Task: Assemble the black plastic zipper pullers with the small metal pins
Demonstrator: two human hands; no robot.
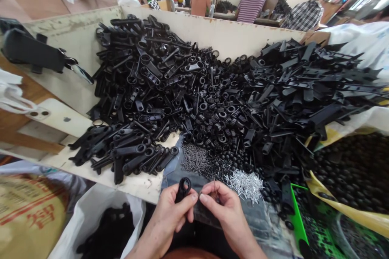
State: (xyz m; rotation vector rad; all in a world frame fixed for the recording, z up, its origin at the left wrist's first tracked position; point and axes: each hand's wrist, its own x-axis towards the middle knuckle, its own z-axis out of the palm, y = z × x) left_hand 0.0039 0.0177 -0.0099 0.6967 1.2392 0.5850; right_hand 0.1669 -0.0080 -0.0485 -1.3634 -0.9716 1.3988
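Note:
My left hand [172, 214] is closed on a black plastic handle part with a ring end [183, 187], the ring standing up above the fingers. Close beside it, my right hand [226, 210] has thumb and forefinger pinched together near the left thumb tip; whatever small piece they hold is too small to name. Just beyond the hands, a dark cloth [203, 184] carries a heap of small grey springs or screws [194, 158] and a pile of shiny silver pins [245, 185]. Small black round pieces [234, 161] lie between these piles.
Black ringed handle parts [146, 64], black rings [220, 113] and long flat black pieces [304, 73] are heaped behind. A white sack [79, 214] stands lower left, a green basket [299, 218] lower right. A phone [62, 117] lies left. Several people sit beyond the board wall [243, 36].

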